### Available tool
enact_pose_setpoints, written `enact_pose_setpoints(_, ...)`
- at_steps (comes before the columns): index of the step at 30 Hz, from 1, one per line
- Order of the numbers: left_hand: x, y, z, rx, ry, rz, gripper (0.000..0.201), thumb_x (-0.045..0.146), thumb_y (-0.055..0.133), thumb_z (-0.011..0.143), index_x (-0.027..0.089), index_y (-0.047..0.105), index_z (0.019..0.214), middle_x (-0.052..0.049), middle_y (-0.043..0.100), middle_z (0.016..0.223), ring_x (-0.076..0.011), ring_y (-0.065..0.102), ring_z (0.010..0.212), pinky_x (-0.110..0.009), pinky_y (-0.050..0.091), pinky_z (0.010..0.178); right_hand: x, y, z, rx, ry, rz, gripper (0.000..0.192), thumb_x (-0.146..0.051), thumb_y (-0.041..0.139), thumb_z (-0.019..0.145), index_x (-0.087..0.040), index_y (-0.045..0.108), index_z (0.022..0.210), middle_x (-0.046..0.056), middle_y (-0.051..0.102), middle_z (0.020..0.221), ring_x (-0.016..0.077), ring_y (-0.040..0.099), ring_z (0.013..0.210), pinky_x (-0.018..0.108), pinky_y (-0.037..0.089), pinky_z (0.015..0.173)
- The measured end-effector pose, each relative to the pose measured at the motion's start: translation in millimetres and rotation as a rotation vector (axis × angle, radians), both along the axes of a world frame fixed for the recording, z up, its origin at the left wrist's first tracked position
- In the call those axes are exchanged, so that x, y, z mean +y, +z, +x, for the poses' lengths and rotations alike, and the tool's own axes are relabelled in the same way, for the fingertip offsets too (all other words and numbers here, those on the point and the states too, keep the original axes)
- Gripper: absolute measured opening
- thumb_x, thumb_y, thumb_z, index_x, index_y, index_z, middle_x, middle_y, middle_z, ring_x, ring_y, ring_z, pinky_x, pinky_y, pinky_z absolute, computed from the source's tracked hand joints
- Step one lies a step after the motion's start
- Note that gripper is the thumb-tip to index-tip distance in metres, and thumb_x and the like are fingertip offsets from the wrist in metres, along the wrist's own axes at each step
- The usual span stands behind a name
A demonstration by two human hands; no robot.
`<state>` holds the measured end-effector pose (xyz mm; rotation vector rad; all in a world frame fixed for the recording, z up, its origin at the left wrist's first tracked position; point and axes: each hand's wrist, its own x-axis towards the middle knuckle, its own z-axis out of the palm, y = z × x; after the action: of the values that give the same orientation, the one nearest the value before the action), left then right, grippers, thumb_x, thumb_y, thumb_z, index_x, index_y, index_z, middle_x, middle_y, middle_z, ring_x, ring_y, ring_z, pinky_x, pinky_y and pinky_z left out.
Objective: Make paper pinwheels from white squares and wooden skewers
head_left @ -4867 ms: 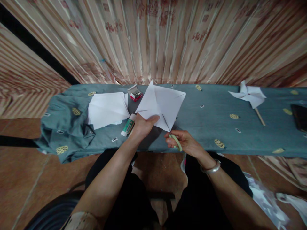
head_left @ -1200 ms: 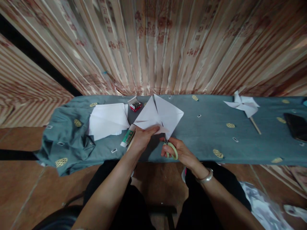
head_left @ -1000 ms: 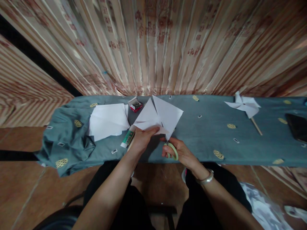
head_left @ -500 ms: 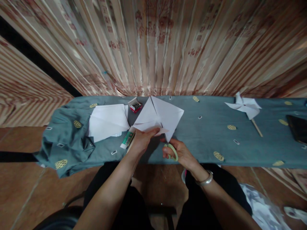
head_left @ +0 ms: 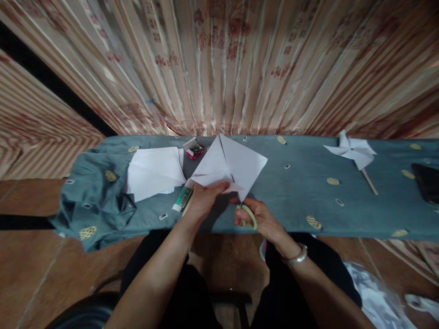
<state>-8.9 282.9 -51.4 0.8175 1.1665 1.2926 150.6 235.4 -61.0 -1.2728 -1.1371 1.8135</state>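
My left hand (head_left: 206, 197) grips the lower left of a square white sheet of paper (head_left: 243, 161), thumb on top. Slits run inward from the sheet's top and bottom corners. Held in my right hand (head_left: 258, 215) is a pair of scissors (head_left: 253, 218) with light green handles. Their blades lie at the slit near the bottom corner; how far apart they are I cannot make out. A green and white glue stick (head_left: 183, 195) lies beside my left hand, partly covered by it.
A stack of white paper (head_left: 154, 171) lies at the left, near a small open red box (head_left: 194, 150) of dark bits. To the right are a paper pinwheel (head_left: 355, 150) on a stick and a black phone-like object (head_left: 425, 183). Patterned green cloth (head_left: 298, 196) covers the table.
The paper has turned and shifted slightly to the right. My right hand and the scissors have moved a little with it. My left hand keeps its grip.
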Motion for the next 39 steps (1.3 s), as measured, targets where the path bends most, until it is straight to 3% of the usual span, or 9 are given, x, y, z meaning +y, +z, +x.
enact_pose_setpoints(9,-0.6,-2.5,-1.3,-0.021,-0.004,0.013,0.036,0.023,0.082,0.056,0.016,0.071,0.09,-0.007,0.076,0.098,-0.023,0.071,0.088,-0.037,0.054,0.087,-0.1,3.7,-3.9,0.031,-0.043,-0.031,0.056,-0.051,0.086,0.054,-0.017,0.064,0.093,-0.004,0.065,0.054,0.01,0.054,0.048,0.023,0.04,0.049)
enact_pose_setpoints(18,-1.1,0.3,-1.4,-0.042,0.009,-0.024,0.041,0.023,0.082,0.053,0.015,0.07,0.091,-0.008,0.075,0.098,-0.0239,0.071,0.088,-0.039,0.054,0.087,0.2,1.9,-5.8,0.013,-0.05,-0.034,0.048,-0.053,0.087,0.05,-0.017,0.065,0.071,-0.004,0.061,0.049,0.008,0.05,0.045,0.021,0.036,0.046)
enact_pose_setpoints(27,-2.4,1.8,-0.1,-0.056,0.02,-0.008,0.038,0.022,0.083,0.053,0.015,0.068,0.087,-0.007,0.075,0.099,-0.0237,0.071,0.091,-0.038,0.054,0.088,0.4,-1.1,-3.2,0.015,-0.021,0.011,0.045,-0.055,0.086,0.054,-0.017,0.064,0.065,-0.003,0.059,0.05,0.0077,0.049,0.046,0.021,0.036,0.046)
enact_pose_setpoints(34,-1.6,-1.9,0.6,-0.054,-0.003,0.013,0.035,0.023,0.082,0.053,0.015,0.068,0.085,-0.008,0.074,0.097,-0.0241,0.07,0.091,-0.038,0.055,0.087,-2.5,-3.1,-3.0,-0.023,-0.054,0.019,0.048,-0.059,0.083,0.054,-0.017,0.065,0.07,-0.004,0.059,0.049,0.0074,0.049,0.045,0.021,0.037,0.046)
enact_pose_setpoints(39,-3.1,-2.8,1.5,-0.07,-0.006,0.008,0.039,0.022,0.082,0.052,0.016,0.07,0.089,-0.005,0.075,0.089,-0.024,0.071,0.085,-0.038,0.056,0.083,-6.2,5.0,-0.2,-0.003,-0.008,0.0,0.059,-0.055,0.084,0.056,-0.018,0.062,0.096,-0.004,0.064,0.057,0.0097,0.055,0.049,0.022,0.042,0.049)
